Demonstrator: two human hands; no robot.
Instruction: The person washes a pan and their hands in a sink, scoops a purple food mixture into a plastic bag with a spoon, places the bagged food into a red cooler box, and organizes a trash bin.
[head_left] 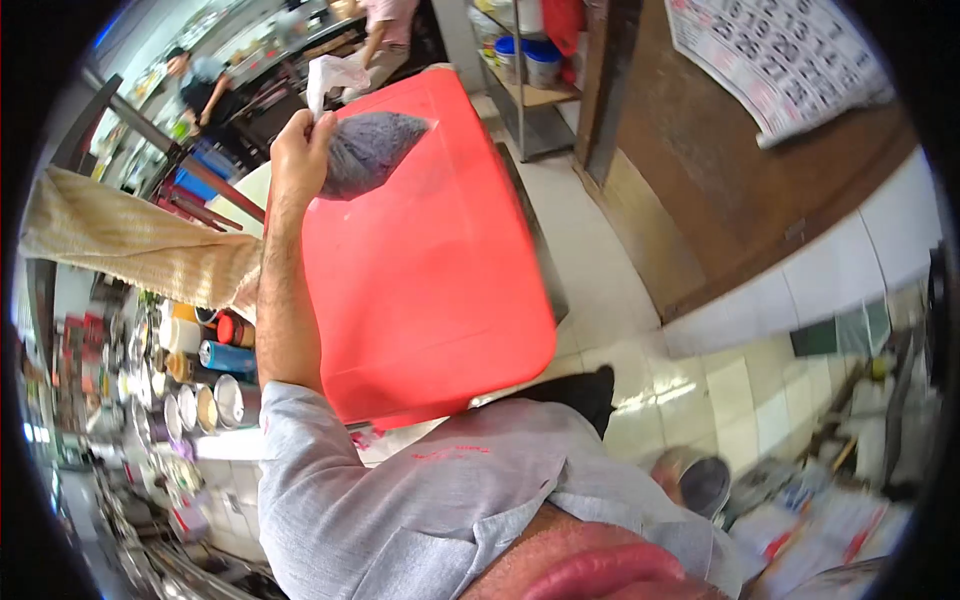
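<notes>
My left hand [298,160] is closed on the white, gathered top of a plastic bag [370,155] at the upper left. The bag has dark contents that I cannot make out. It hangs over, or rests against, the far end of a large red plastic surface [430,270] in front of me; whether it touches is unclear. My left forearm stretches along the left edge of that red surface. My right hand is out of view.
A striped yellowish cloth [140,235] hangs at the left, above jars, cans and metal containers [228,400]. Two people [205,95] [388,35] stand beyond the red surface. At the right are a shelf [545,95], a brown door [740,170] and a calendar [785,60].
</notes>
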